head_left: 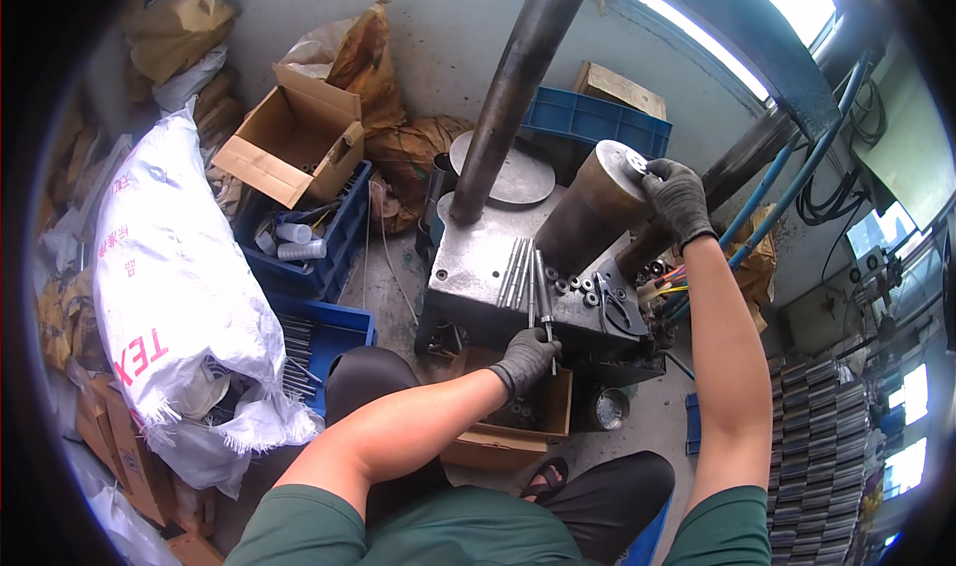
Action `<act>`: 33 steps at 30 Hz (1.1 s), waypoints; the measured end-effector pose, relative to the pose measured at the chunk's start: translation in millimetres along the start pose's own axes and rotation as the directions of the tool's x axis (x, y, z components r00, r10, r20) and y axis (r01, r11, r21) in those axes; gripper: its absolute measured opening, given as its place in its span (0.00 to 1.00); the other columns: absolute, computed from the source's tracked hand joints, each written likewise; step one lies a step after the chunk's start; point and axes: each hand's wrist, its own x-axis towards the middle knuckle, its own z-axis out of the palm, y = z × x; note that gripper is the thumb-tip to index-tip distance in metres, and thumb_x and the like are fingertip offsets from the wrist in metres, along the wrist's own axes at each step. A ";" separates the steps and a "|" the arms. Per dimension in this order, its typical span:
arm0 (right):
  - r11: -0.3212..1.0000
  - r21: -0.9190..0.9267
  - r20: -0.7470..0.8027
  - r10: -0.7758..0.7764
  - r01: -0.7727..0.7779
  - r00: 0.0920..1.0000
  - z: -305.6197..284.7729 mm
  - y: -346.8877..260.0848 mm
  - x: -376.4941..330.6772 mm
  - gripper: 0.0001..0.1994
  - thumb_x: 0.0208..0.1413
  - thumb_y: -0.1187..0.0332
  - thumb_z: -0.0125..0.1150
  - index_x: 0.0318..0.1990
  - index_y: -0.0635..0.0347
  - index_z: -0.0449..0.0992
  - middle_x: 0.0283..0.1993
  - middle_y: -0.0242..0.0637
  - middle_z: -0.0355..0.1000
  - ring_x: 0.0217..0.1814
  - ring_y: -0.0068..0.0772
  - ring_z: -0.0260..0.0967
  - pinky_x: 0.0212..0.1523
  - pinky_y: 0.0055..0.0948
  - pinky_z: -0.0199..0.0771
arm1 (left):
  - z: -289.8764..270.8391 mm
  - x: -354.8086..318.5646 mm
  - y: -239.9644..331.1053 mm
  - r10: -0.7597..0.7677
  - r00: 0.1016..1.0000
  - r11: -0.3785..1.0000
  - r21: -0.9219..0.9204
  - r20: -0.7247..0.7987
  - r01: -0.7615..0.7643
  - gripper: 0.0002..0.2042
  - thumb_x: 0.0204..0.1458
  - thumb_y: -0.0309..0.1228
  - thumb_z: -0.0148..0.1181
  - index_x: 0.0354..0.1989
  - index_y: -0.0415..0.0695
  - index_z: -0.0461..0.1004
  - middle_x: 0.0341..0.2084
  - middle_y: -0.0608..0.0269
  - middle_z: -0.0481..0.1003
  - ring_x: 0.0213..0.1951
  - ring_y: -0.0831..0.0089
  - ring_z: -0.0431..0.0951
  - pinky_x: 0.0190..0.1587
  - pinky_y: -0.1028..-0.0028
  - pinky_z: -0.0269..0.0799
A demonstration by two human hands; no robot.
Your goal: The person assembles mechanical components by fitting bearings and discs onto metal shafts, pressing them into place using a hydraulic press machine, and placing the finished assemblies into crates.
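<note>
My left hand, in a dark grey knitted glove, is closed around the lower part of a slim metal rod at the front edge of the steel machine bed. Several similar metal rods lie side by side just left of it. My right hand, gloved alike, reaches the top of a thick steel cylinder. Its fingers are bent together at a small ring-like part on the cylinder's end face; whether they grip it is hard to see. Small metal rings and pliers lie near the cylinder's foot.
Steel columns rise from the bed, with a round plate behind. Blue hoses hang at right. Below the bed sits a cardboard box. At left are a white woven sack, an open carton and blue crates.
</note>
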 end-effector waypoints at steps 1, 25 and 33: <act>0.999 0.017 -0.003 0.034 -0.034 0.999 0.8 -2.3 0.5 0.22 0.58 0.48 0.64 0.51 0.53 0.86 0.53 0.51 0.81 0.59 0.54 0.76 0.65 0.44 0.72 | -1.4 -1.2 1.6 -0.012 1.000 1.000 -0.004 0.018 0.012 0.12 0.60 0.32 0.63 0.43 0.35 0.80 0.32 0.56 0.83 0.35 0.69 0.82 0.42 0.68 0.78; 0.950 -0.232 0.382 -0.109 0.209 0.918 -192.4 117.7 -296.5 0.09 0.53 0.66 0.65 0.38 0.57 0.85 0.38 0.47 0.79 0.42 0.52 0.79 0.45 0.47 0.79 | -9.7 -41.5 101.5 0.661 0.750 0.740 -0.183 0.025 -0.647 0.24 0.65 0.21 0.55 0.69 0.47 0.60 0.39 0.66 0.73 0.39 0.78 0.77 0.39 0.76 0.76; 0.997 -0.061 -0.142 0.036 -0.045 0.989 -169.1 159.7 -358.7 0.08 0.50 0.69 0.73 0.33 0.62 0.79 0.38 0.47 0.78 0.38 0.52 0.77 0.40 0.44 0.77 | 5.9 25.7 279.8 0.814 0.529 0.459 -0.291 -0.241 -0.839 0.13 0.66 0.21 0.54 0.55 0.44 0.60 0.37 0.55 0.76 0.40 0.63 0.84 0.45 0.63 0.86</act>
